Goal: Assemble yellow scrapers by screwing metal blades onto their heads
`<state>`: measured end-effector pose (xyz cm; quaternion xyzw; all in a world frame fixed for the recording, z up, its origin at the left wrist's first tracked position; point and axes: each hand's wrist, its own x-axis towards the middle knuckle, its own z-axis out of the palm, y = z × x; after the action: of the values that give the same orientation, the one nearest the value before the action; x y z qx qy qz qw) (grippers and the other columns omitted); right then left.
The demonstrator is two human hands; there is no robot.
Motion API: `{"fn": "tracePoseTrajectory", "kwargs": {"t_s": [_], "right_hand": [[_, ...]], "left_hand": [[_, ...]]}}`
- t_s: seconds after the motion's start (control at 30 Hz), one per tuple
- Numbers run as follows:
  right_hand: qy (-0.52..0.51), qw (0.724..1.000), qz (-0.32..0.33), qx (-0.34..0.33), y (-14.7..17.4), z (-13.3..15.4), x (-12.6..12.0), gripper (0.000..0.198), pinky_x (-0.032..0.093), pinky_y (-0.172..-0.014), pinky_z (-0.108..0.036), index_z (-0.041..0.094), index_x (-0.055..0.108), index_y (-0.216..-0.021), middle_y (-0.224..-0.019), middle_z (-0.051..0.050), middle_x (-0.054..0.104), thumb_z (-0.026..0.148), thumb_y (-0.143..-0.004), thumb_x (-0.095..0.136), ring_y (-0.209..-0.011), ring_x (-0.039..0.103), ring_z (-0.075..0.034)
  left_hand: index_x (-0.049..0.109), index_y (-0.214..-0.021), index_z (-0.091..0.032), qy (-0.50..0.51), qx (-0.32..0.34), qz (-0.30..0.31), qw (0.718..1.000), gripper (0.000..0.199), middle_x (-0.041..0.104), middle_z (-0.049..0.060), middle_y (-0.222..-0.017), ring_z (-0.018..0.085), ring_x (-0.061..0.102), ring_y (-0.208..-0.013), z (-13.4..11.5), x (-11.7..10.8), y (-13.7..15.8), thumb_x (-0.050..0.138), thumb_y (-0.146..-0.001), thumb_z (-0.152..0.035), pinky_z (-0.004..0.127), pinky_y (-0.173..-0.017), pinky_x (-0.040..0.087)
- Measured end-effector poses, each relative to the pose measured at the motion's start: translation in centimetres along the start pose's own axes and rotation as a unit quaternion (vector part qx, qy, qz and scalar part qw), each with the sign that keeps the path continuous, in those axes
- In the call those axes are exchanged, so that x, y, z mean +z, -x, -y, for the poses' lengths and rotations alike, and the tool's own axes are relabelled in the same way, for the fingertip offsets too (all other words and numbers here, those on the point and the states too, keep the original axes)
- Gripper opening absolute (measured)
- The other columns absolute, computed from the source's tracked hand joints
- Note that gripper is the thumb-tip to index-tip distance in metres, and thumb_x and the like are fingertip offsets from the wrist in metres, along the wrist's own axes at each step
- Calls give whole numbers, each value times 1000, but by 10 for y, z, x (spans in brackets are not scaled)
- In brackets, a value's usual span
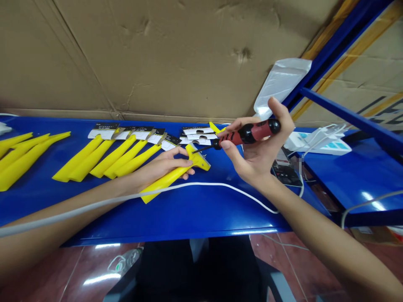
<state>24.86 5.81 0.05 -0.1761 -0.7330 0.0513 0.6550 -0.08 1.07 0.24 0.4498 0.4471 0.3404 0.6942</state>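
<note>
My left hand is closed around a yellow scraper, near its wide head, where a metal edge shows. In my right hand is a red and black screwdriver, gripped between thumb and fingers, with the index finger raised by its butt end. Its thin shaft slants down to the left and meets the scraper's head; the exact tip contact is too small to make out. Tiny dark bits, perhaps screws, lie just behind the head. More yellow scrapers lie in a row to the left, several with cards at their heads.
A blue table runs across, with a cardboard wall behind. A white cable crosses before the scraper and over my left forearm. White cards lie at the back; a power strip and a black box are at right.
</note>
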Motion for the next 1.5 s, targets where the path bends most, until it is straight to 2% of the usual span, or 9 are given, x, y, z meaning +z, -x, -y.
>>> {"fn": "tracePoseTrajectory", "kwargs": {"t_s": [0.17,0.43,0.57,0.7,0.8,0.93,1.1,1.27,1.5], "right_hand": [[-23,1000,14,-13,-2,9,4,101,72,-97,-58,41,24,-168,-145,-9,59,61,-90,85,-123,75,-32],[7,1000,6,-4,4,4,-1,109,75,-83,-46,47,26,-170,-167,-10,45,59,-85,93,-99,81,-25],[13,1000,6,6,1,6,0,111,74,-84,-46,49,22,-172,-159,-8,53,60,-85,91,-100,80,-25],[-28,999,17,-4,-4,14,3,97,73,-92,-49,44,26,-171,-162,-10,50,58,-93,82,-108,78,-27],[-27,999,28,9,-1,12,3,103,73,-94,-52,45,19,-173,-164,-11,48,58,-93,83,-117,77,-30],[-11,999,37,28,7,1,-2,118,73,-95,-53,51,15,-172,-174,-10,36,58,-84,92,-112,78,-30],[-26,999,25,15,4,2,0,109,71,-99,-58,53,22,-170,-180,-7,21,58,-85,90,-115,77,-30],[-38,999,34,18,-1,11,4,98,73,-95,-55,49,22,-171,-177,-9,27,61,-93,81,-121,75,-31],[22,1000,-2,12,8,-1,1,107,74,-92,-49,49,26,-169,-172,-7,36,67,-84,89,-114,78,-29]], "left_hand": [[64,-101,-23,9,3,-4,1000,30,77,4,-87,21,73,-73,2,-1,-1,87,-83,-26,31,-73,54],[61,-101,-23,2,4,1,1000,32,77,4,-85,20,73,-72,1,-1,-1,86,-82,-27,30,-73,54],[60,-101,-23,-9,-4,1,1000,33,77,5,-85,20,73,-71,0,0,-1,87,-82,-28,30,-72,54],[62,-101,-23,-13,-4,-15,1000,31,77,3,-85,20,73,-72,-2,2,1,86,-82,-26,31,-73,56],[60,-100,-23,-10,-2,-6,1000,31,78,3,-87,19,74,-73,-2,1,1,86,-83,-27,30,-74,56],[57,-104,-22,-10,-6,9,1000,38,79,5,-89,18,74,-75,-2,0,1,88,-83,-29,29,-74,56],[53,-108,-21,-17,-13,15,1000,36,78,5,-89,17,72,-75,-5,2,3,84,-89,-27,30,-76,54],[52,-108,-21,-8,-14,13,1000,34,78,6,-89,17,72,-76,-6,3,5,81,-91,-23,31,-78,53],[58,-104,-23,-11,-5,13,1000,33,77,4,-89,19,72,-75,-4,0,3,86,-86,-28,33,-77,53]]}}
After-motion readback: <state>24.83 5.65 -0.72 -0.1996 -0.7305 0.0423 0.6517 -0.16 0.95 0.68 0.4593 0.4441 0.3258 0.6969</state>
